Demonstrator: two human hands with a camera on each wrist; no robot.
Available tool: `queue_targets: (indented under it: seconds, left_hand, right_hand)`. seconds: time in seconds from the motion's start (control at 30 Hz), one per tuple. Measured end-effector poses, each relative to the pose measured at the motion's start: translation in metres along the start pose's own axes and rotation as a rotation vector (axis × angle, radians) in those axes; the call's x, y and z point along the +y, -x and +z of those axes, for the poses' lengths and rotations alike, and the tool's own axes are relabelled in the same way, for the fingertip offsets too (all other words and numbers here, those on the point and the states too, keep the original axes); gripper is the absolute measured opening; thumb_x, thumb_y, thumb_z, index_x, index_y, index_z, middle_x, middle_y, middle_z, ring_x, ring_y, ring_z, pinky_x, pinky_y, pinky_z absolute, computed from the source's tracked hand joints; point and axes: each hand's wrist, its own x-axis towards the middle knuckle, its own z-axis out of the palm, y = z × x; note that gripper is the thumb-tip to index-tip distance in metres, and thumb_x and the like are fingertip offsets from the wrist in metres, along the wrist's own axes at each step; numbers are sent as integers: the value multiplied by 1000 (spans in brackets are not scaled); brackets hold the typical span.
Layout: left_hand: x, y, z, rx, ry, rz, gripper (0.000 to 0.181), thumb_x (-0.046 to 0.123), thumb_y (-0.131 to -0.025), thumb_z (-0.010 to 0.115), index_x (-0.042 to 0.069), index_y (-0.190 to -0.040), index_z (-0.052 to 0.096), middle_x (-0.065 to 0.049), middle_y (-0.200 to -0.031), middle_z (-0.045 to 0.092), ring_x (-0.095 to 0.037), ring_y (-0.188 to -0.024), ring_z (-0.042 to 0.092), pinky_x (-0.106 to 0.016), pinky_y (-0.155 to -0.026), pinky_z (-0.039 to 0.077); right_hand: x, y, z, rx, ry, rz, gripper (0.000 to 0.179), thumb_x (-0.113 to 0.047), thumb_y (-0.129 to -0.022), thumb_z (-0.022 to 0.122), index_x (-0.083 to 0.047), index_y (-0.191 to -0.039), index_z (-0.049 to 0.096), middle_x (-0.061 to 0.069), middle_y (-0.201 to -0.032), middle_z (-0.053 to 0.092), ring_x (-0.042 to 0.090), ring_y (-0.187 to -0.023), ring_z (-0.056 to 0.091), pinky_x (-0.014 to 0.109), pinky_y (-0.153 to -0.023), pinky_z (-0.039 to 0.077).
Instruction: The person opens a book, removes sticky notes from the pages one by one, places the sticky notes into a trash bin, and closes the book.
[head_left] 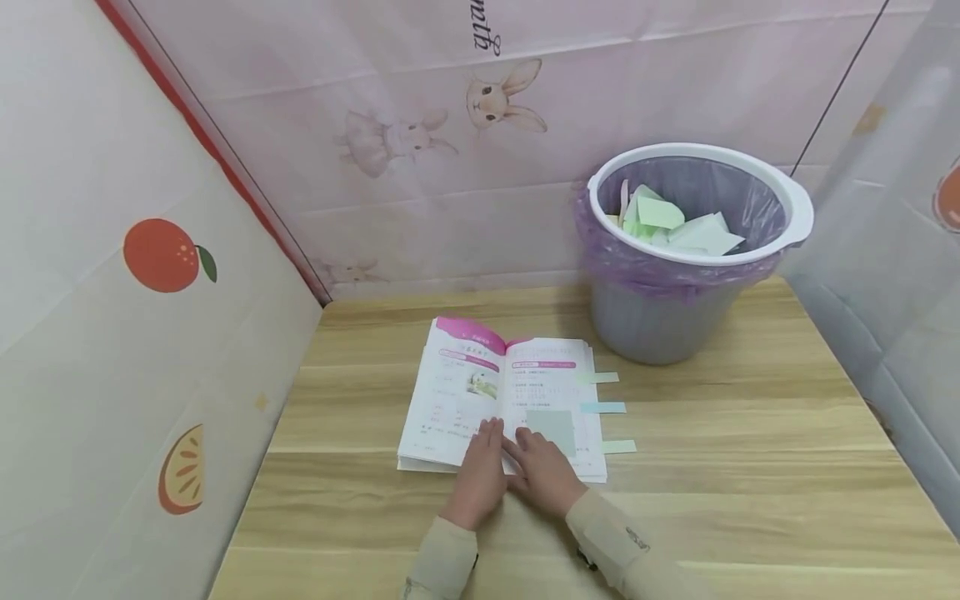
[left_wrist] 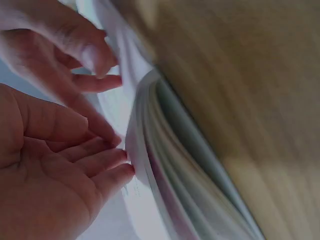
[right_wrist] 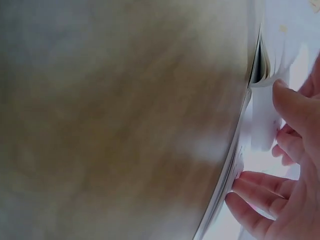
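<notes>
An open book point(head_left: 457, 408) lies on the wooden table, with pink bands across the tops of its pages. My left hand point(head_left: 483, 471) rests its fingertips near the lower part of the book's centre fold. Close beside it, my right hand point(head_left: 547, 475) touches the lower right page, fingers extended. A pale grey-green square of paper point(head_left: 553, 429) lies on that page, partly behind the right hand. In the left wrist view, the fingertips of the left hand point(left_wrist: 55, 170) meet the page, and curved page edges point(left_wrist: 165, 150) fan out below.
Green and blue paper tabs point(head_left: 603, 407) stick out from the book's right edge. Behind it to the right stands a grey bin point(head_left: 652, 321) with a white rim and purple liner, holding pale green papers point(head_left: 660, 215). Printed walls point(head_left: 420, 217) border the wooden table point(head_left: 720, 508).
</notes>
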Motion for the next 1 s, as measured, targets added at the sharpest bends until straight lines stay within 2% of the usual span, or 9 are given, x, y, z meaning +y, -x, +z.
queue_targets:
  seconds: [0.13,0.27,0.33,0.47,0.67,0.77,0.87,0.93,1.0]
  left_hand:
    - [-4,-2,5,2,-34,10,62,2,-86,65,-12,-140,37,-28,-146,38,-40,-138,31,-49,-113,28]
    - [-8,-3,10,1,-67,18,55,7,-93,58,-11,-140,37,-28,-147,35,-41,-138,30,-51,-112,28]
    - [-9,-3,13,16,-82,32,53,10,-94,57,-7,-141,39,-29,-146,35,-43,-137,31,-52,-112,29]
    - [-11,-3,19,42,-105,49,55,19,-92,64,3,-141,46,-32,-145,35,-47,-136,31,-55,-110,31]
    - [-8,-1,27,32,-151,13,57,28,-90,66,9,-140,50,-34,-146,32,-49,-136,28,-58,-110,28]
    - [-5,1,29,33,-171,2,55,29,-89,67,11,-139,52,-34,-146,31,-49,-136,28,-58,-109,29]
    - [-3,1,31,36,-193,-6,54,30,-89,67,12,-138,53,-34,-146,32,-49,-136,28,-58,-109,29]
    - [-3,1,31,39,-187,-19,54,30,-89,67,12,-138,54,-34,-146,31,-49,-137,27,-58,-110,28]
    - [-3,0,31,36,-180,-31,54,30,-89,67,12,-138,53,-33,-147,31,-49,-137,26,-58,-110,27]
  right_hand:
    - [-1,4,0,-32,-102,53,64,-42,-91,62,-6,-142,47,24,-136,48,41,-119,51,54,-94,46]
    - [-3,11,-3,-19,-175,96,66,-38,-90,65,-6,-143,44,28,-138,46,44,-119,50,56,-95,46]
    - [-4,16,-6,-6,-189,127,66,-33,-89,67,-3,-143,44,30,-136,46,45,-118,50,54,-95,46]
    - [-4,25,-12,35,-192,208,66,-24,-87,70,7,-139,43,33,-133,46,47,-119,49,53,-98,45]
    - [3,38,-19,38,-219,267,60,-21,-88,70,11,-133,47,32,-131,48,44,-120,48,51,-101,43]
    - [12,41,-24,77,-274,305,49,-16,-87,71,8,-126,54,23,-121,55,38,-112,53,49,-97,47]
    - [26,38,-32,130,-254,318,34,-12,-84,74,1,-112,61,11,-103,55,26,-96,54,42,-86,52]
    - [35,31,-36,147,-187,275,31,-13,-80,78,-2,-103,61,6,-93,52,22,-87,50,38,-77,51]
    - [44,22,-39,133,-85,188,35,-16,-75,83,-4,-97,59,3,-88,49,20,-81,46,36,-70,48]
